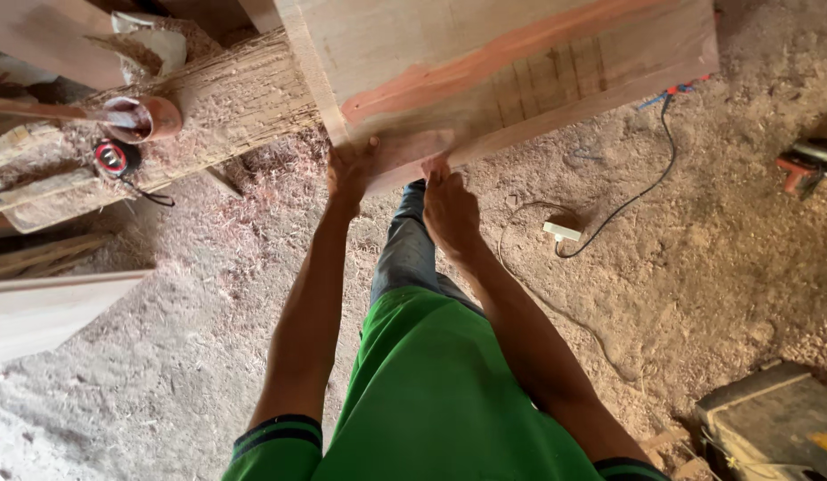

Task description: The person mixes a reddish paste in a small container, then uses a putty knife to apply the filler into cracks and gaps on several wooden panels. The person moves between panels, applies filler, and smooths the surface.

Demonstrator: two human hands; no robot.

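Observation:
A broad, pale wooden plank (493, 62) with a reddish streak and pencil marks fills the top middle of the head view. My left hand (349, 174) grips its near corner from below, fingers wrapped onto the edge. My right hand (449, 207) presses against the underside of the same near edge, just right of the left hand. Both my arms reach forward, and I see my green shirt and dark trousers below them.
A sawdust-covered beam (226, 107) lies at left with a red tape measure (115, 158) and a small brown cup (150, 118) on it. A cable and white plug socket (562, 232) cross the sawdust floor. A power tool (810, 165) sits far right, a dark box (774, 419) bottom right, a pale board (39, 312) left.

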